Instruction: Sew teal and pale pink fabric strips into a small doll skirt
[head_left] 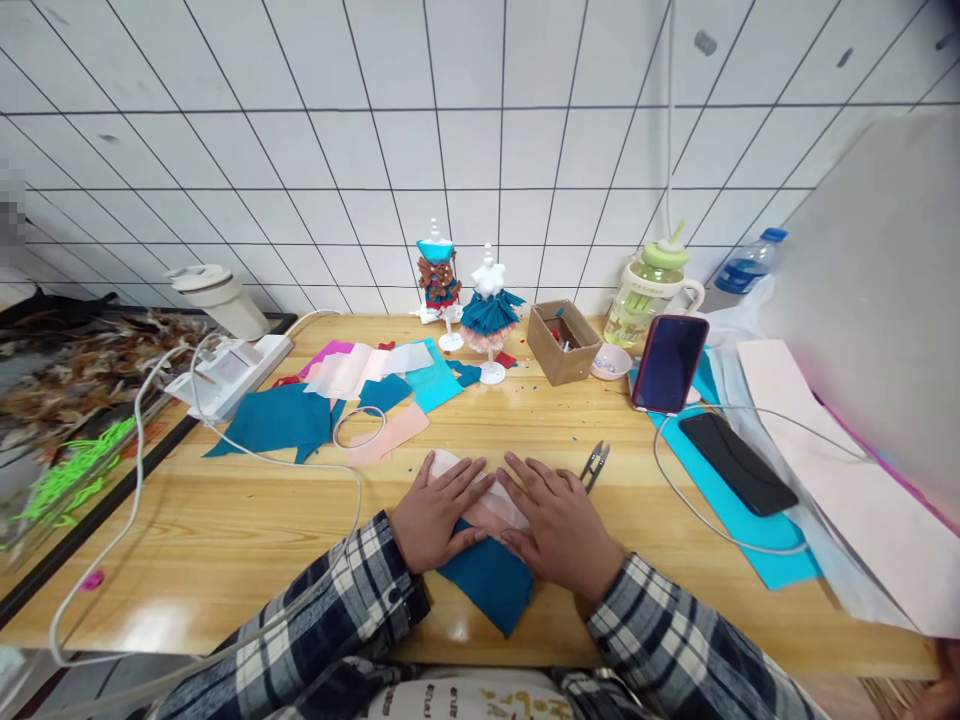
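Note:
My left hand (442, 512) lies flat with fingers spread on a pale pink fabric piece (491, 508) near the front middle of the table. From the other side, my right hand (556, 520) presses on the same pink piece, palm down and fingers apart. Under the pink piece, a dark teal fabric piece (495, 585) shows between my wrists. Small scissors (595, 466) rest just beyond my right hand. Two white mini dress forms stand farther back, one in a teal and pink skirt (491, 318), the other in a brown and blue outfit (439, 280).
Fabric scraps (277, 418) and a power strip (229, 378) with loose cables lie at the left. A cardboard box (562, 342), a pink dish (611, 362), a drink jug (645, 295), an upright phone (670, 363) and a flat black phone (739, 465) are to the right.

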